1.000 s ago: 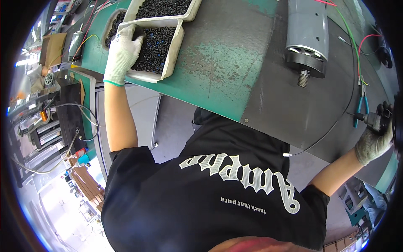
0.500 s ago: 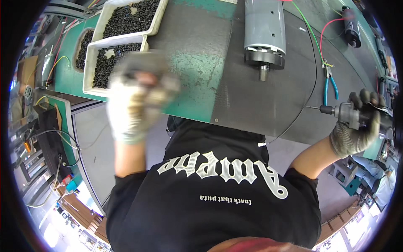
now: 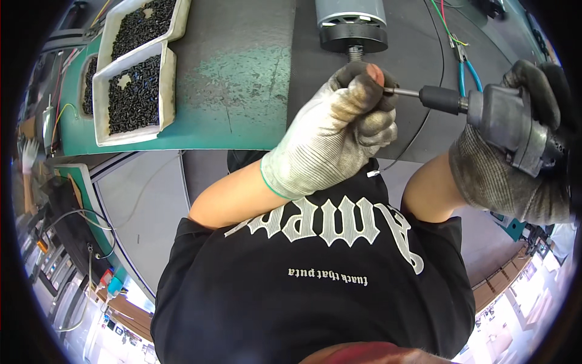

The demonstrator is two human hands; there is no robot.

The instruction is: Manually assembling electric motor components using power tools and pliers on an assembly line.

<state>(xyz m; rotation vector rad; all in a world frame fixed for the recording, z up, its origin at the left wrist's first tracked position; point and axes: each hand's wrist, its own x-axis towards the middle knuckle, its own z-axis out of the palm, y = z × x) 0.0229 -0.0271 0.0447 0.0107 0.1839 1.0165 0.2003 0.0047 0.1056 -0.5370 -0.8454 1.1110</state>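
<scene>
My right hand (image 3: 503,170), in a grey glove, is wrapped around a power screwdriver (image 3: 506,124) with a dark chuck and a thin steel bit (image 3: 405,92) that points left. At the bit's tip are the pinched fingers of my left hand (image 3: 339,130), in a white glove with a worn fingertip. Whatever small piece is between those fingers is hidden. Just beyond the left hand a grey cylindrical motor (image 3: 351,9) lies on the bench, its black end ring (image 3: 353,37) and threaded shaft facing me.
Two white bins (image 3: 165,91) of small black screw-like parts stand at the far left of the green and dark bench (image 3: 242,103). Blue-handled pliers (image 3: 465,71) lie to the right of the motor. Thin green and red wires and a black cable (image 3: 418,136) cross the bench.
My left hand has swung right, from the near bin to the bit's tip, and its fingers are pinched. The screwdriver in my right hand has come closer and higher. The whole view has shifted.
</scene>
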